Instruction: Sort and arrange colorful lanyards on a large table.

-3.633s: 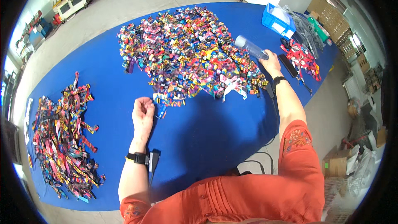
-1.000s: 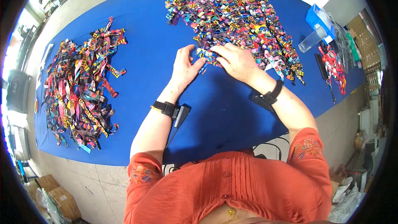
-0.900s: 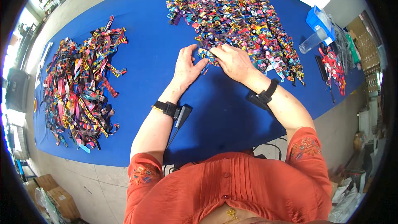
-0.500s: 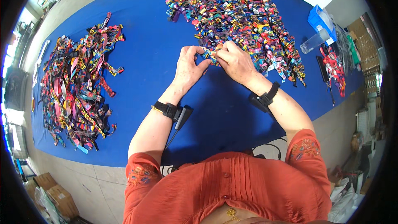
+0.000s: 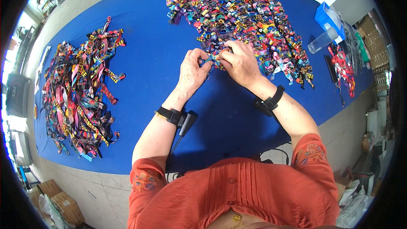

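At the ribbon pile's [image 5: 241,17] near edge, on the blue table [image 5: 144,63], the left hand [image 5: 193,71] and right hand [image 5: 243,65] pinch a small patterned ribbon [image 5: 215,58] between them; loose straps [image 5: 80,97] lie left.

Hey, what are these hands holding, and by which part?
A patterned fabric strap: the left hand seems to pinch the left side of its visible stretch, the right hand the right; whether those are its ends cannot be told.
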Action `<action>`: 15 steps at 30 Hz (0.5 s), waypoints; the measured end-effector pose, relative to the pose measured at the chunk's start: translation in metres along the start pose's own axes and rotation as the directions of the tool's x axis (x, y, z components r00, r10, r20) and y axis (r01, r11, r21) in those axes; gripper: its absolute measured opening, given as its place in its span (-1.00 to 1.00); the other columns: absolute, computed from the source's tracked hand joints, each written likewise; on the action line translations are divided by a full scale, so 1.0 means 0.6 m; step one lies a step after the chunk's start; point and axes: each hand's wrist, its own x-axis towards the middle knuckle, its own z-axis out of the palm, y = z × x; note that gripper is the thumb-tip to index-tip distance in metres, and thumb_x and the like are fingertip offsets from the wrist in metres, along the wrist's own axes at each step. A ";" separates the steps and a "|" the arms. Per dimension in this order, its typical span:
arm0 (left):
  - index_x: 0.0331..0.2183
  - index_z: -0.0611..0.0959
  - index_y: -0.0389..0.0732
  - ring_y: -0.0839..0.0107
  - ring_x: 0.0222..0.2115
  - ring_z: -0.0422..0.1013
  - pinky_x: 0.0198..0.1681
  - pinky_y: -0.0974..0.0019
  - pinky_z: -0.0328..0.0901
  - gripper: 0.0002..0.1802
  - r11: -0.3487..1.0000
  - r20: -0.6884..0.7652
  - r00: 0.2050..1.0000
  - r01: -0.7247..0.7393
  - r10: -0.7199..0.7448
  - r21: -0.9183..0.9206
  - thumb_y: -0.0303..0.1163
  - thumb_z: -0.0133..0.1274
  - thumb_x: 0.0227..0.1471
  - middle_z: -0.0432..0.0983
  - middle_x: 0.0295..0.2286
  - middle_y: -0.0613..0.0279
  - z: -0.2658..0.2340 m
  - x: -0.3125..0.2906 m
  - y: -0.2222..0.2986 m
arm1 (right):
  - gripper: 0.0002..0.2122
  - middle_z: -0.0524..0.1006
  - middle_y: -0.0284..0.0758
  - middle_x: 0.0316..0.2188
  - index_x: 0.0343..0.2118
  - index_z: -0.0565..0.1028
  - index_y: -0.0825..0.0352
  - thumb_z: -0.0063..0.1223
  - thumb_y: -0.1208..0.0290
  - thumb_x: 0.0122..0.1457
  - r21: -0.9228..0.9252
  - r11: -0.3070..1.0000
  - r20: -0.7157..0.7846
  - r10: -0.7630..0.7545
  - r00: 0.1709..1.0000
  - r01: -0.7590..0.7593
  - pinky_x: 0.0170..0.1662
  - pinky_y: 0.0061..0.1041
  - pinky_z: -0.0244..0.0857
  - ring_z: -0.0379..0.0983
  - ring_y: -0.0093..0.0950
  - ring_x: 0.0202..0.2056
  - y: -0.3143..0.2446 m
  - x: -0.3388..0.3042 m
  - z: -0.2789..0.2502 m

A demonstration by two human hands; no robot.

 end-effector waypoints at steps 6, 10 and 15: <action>-0.35 0.55 -0.22 0.60 -0.50 0.27 -0.40 0.45 0.26 -0.77 0.943 0.080 0.980 0.198 -0.183 -0.267 -0.52 0.29 -0.06 0.36 -0.51 0.40 -0.003 -0.002 0.024 | -0.71 0.50 -0.21 -0.20 -0.17 0.50 0.26 0.26 0.49 0.01 0.103 0.992 0.055 0.073 0.996 -0.079 -0.11 -0.23 0.30 0.46 -0.18 -0.14 0.001 -0.001 0.001; -0.32 0.54 -0.21 0.66 -0.52 0.25 -0.43 0.49 0.24 -0.77 0.933 0.100 0.972 0.231 -0.211 -0.277 -0.55 0.27 -0.03 0.37 -0.53 0.45 -0.003 -0.002 0.035 | -0.61 0.49 -0.21 -0.25 -0.08 0.44 0.30 0.28 0.48 0.00 0.157 0.985 -0.055 0.087 0.995 -0.077 -0.15 -0.21 0.31 0.45 -0.17 -0.17 0.010 -0.003 0.002; -0.25 0.53 -0.26 0.67 -0.49 0.32 -0.39 0.51 0.28 -0.82 0.882 0.015 0.993 0.110 -0.116 -0.458 -0.61 0.16 0.07 0.44 -0.50 0.44 0.013 0.001 0.003 | -0.66 0.48 -0.23 -0.29 -0.13 0.48 0.29 0.29 0.46 -0.01 0.106 0.984 0.006 0.146 0.989 -0.146 -0.16 -0.20 0.31 0.45 -0.18 -0.19 0.005 -0.004 -0.004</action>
